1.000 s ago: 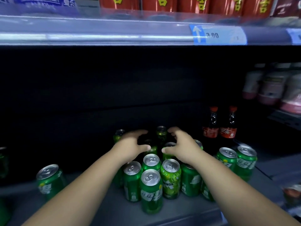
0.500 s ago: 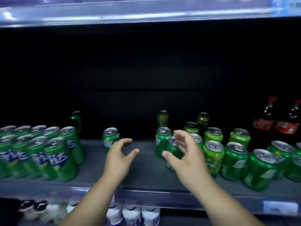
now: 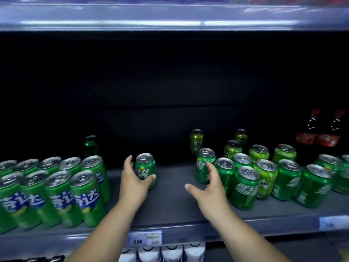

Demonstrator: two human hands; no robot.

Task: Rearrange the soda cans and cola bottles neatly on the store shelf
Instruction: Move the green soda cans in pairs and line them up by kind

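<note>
While I watch head view: left hand (image 3: pixel 133 186) wraps lone can (image 3: pixel 145 167), thumb across front, fingers round its left side. Lone can upright on shelf (image 3: pixel 170 201). Right of lone can: right hand (image 3: pixel 209 193), fingers spread, holding nothing, at edge of cluster (image 3: pixel 245 186); contact unclear. Farther right, at back: cola bottles (image 3: pixel 319 133). Left of lone can: tight rows (image 3: pixel 56 191).
</note>
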